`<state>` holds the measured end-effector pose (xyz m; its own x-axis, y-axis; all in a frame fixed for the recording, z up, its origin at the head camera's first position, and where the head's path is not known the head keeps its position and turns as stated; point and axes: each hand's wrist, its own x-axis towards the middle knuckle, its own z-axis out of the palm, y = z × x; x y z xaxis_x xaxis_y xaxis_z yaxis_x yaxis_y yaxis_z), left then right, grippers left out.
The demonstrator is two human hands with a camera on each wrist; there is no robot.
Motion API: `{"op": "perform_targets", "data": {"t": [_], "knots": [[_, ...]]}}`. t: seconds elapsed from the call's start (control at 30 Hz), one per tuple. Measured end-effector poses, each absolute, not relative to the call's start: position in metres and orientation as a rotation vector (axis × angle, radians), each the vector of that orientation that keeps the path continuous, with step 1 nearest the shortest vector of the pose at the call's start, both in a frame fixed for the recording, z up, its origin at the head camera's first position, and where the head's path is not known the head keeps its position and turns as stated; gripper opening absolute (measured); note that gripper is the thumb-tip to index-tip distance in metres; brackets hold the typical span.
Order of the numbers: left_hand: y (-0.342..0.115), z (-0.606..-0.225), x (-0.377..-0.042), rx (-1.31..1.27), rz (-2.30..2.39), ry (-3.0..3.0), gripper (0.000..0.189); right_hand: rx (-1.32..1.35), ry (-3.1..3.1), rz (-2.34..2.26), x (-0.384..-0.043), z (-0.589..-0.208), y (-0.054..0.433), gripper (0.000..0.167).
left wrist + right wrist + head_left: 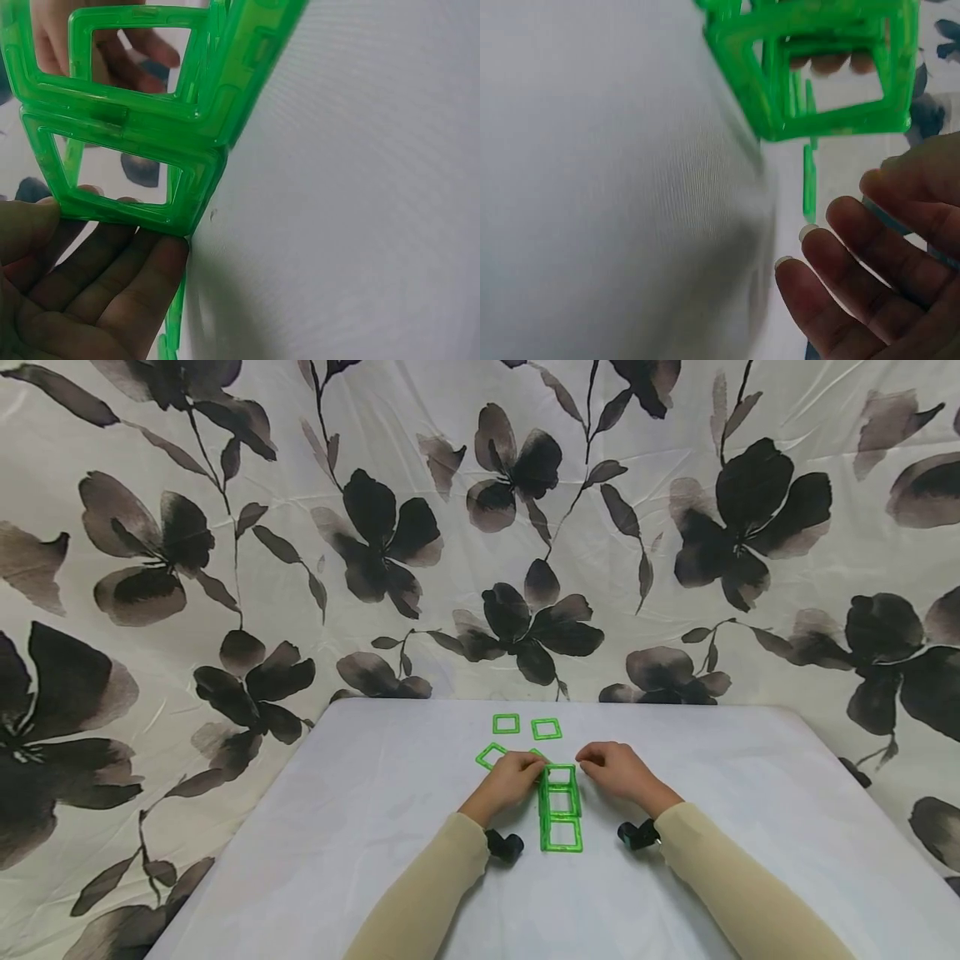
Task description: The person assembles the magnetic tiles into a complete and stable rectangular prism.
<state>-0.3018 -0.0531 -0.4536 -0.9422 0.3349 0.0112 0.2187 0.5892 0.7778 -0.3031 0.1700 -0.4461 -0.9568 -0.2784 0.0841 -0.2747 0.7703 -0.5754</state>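
A long, box-like row of joined green square magnetic tiles (pixel 562 817) runs away from the person on the white table. At its far end, my left hand (pixel 513 778) holds the end tile (pixel 112 208). In the left wrist view, the thumb lies at a corner and the fingers reach along the tile's edge. Across the row, my right hand (pixel 618 772) hovers just off the far right corner and grips nothing. Its fingers (pixel 855 289) are loosely bent and apart from the green frame (pixel 844 120) in the right wrist view.
Two loose green square tiles, one at left (pixel 506 732) and one at right (pixel 547 737), lie near the table's back edge. A third, turned tile (pixel 484 752) is partly hidden behind the left hand. A flower-patterned cloth (pixel 450 552) hangs behind the white table (pixel 337 827).
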Motion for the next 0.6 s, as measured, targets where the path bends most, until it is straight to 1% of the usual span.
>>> {"op": "perform_targets", "data": {"t": [0.17,0.6], "knots": [[-0.053,-0.454,-0.302,0.463,1.303,2.664,0.028,-0.605,2.971,-0.792,-0.314,-0.444,0.168,0.023],[-0.054,-0.459,-0.304,0.456,1.312,2.674,0.027,-0.792,3.064,-0.524,-0.34,-0.446,0.16,0.027]]}}
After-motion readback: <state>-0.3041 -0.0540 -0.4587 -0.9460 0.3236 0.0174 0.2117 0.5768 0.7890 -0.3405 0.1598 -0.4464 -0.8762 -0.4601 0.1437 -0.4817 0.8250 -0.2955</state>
